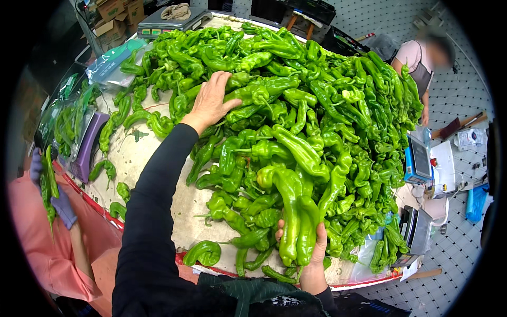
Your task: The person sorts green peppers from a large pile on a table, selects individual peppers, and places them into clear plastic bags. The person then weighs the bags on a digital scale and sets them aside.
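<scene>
A big heap of long, wrinkled green peppers (338, 121) covers most of the table. My left hand (208, 103) lies on the heap's left side, its fingers stretched out and the thumb apart, touching peppers there. In front of me, my right hand (316, 259) is closed around a bunch of large green peppers (306, 230), held pointing down at the near edge of the heap. The palm and some of the fingers are hidden behind that bunch. Several loose peppers (203, 253) lie on the pale tabletop (150, 179) between my arms.
At left, a co-worker's purple-gloved hands (63, 208) hold peppers beside a purple scale (91, 148) with bagged peppers. Another person (422, 63) stands at the far right. A scale (171, 21) sits at the back left; a blue-framed scale (418, 158) stands at right.
</scene>
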A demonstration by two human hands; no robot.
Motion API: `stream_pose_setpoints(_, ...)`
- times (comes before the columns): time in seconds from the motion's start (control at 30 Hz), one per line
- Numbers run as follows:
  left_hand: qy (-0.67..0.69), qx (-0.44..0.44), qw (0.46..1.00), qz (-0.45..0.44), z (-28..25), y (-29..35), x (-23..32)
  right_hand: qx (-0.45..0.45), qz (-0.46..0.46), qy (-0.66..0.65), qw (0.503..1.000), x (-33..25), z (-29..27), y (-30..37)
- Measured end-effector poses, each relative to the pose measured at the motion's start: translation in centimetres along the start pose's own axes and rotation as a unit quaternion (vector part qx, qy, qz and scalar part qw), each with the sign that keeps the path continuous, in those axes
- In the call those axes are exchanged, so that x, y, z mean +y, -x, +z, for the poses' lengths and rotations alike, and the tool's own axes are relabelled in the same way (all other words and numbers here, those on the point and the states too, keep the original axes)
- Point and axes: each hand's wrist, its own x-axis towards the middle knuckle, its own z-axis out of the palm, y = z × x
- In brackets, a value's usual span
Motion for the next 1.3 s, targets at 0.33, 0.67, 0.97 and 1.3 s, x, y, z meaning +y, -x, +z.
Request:
stream_pose_setpoints(0.33,-0.167,-0.280,0.945,-0.030,-2.8,-5.2,2.3,-0.006,0.000,-0.002,1.000,0.0,-0.5,-0.2)
stream_pose_setpoints(0.67,-0.121,-0.043,0.985,0.113,-1.1,-1.1,1.6,-0.005,0.014,0.010,1.000,-0.1,-0.8,-0.4)
stream_pose_setpoints(0.97,0.056,0.060,0.995,-0.057,-3.9,-2.9,1.7,-0.026,0.008,-0.045,0.999,0.0,0.0,-0.1)
stream_pose_setpoints(1.3,0.836,0.207,0.479,-0.169,-9.6,-2.7,6.1,-0.070,0.009,-0.046,0.996,-0.7,-0.5,-0.8)
